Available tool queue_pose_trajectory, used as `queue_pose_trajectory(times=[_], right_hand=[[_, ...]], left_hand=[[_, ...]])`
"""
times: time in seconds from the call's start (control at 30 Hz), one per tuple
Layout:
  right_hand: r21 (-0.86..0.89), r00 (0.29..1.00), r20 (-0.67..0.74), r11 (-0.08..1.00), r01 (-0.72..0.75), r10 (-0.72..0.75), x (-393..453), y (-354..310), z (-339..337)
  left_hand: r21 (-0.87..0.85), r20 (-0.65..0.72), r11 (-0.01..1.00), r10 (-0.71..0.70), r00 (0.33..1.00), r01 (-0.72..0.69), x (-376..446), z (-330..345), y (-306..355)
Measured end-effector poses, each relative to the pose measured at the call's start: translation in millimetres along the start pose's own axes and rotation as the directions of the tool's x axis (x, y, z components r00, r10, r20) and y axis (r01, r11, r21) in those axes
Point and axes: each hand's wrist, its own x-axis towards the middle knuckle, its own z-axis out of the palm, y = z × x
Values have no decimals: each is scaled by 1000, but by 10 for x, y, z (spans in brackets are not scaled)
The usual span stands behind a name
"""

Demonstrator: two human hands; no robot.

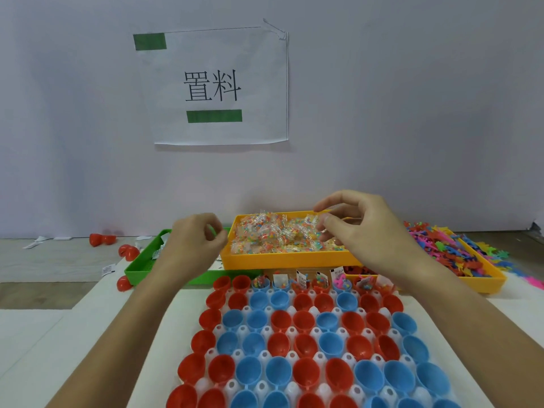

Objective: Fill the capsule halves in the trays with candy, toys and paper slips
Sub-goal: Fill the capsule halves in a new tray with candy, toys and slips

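Orange bin (282, 256) w/ clear-wrapped candy packets (273, 235) sits just behind the white capsule tray (294, 331), whose long axis runs from viewer toward the wall; green bin (138, 267) w/ paper slips (157, 251) is left of the orange bin, a 2nd orange bin (482, 279) w/ bright plastic toys (441, 248) to its right. Red and blue capsule halves (306, 372) stand mouths-up; only the row nearest the orange bin holds candy, slips, toys. Left hand (194, 240), fingers curled, is over the orange bin's left edge, can't tell what it pinches; right hand (356, 225) pinches a packet above the candy.
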Motion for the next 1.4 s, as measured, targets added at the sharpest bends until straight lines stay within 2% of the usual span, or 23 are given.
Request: queue_pose_trajectory(times=[0.1,0.2,0.27,0.7,0.87,1.03,1.4], right_hand=[[-10,1000,3,1000,5,-5,-2,0,-4],[-31,1000,-5,999,4,-4,-8,-7,-2],[-36,1000,-5,999,6,-6,-10,-9,-1],[-46,1000,-10,999,6,-7,-23,-16,24],[-47,1000,-14,999,7,-7,-19,5,29],[-43,1000,-15,999,18,-19,-6,31,27],[-35,999,-26,999,35,-36,2,46,20]], left_hand=[[150,77,982,-123,989,111,8,49,-270],[244,252,967,-139,958,76,-23,157,-413],[262,294,962,-151,944,72,-40,208,-429],[252,277,961,-185,943,115,-21,247,-397],[271,175,959,-133,976,82,-42,234,-390],[282,238,947,-226,945,155,-39,294,-455],[221,192,964,-192,962,149,-26,285,-392]])
